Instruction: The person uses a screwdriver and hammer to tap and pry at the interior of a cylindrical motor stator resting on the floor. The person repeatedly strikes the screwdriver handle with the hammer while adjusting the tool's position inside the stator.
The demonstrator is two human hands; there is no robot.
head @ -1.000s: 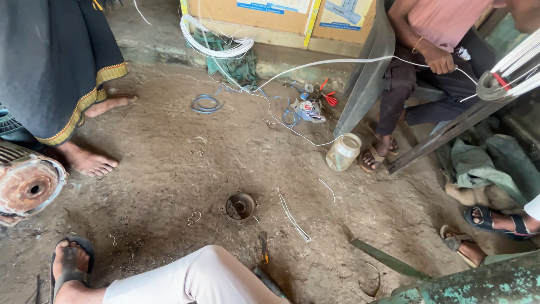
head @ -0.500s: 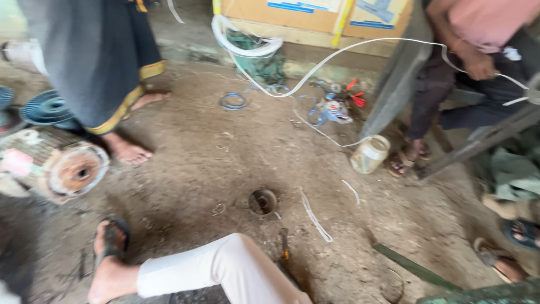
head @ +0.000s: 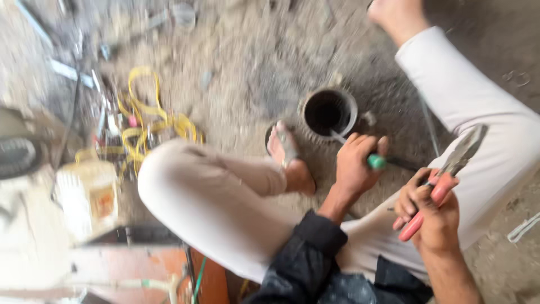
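Pliers (head: 444,180) in right hand (head: 427,211) grip; left hand (head: 354,163) grip holds green-handled tool (head: 376,162), probably screwdriver, beside metal ring (head: 330,111) edge.

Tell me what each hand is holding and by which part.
Left hand grips a screwdriver by its green handle; right hand holds pliers by the red handles.

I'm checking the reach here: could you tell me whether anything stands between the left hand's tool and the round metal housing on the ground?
Nothing visible does. The left hand grips a green-handled tool, its thin shaft running straight to the rim of the housing. The foot lies beside, left of that line.
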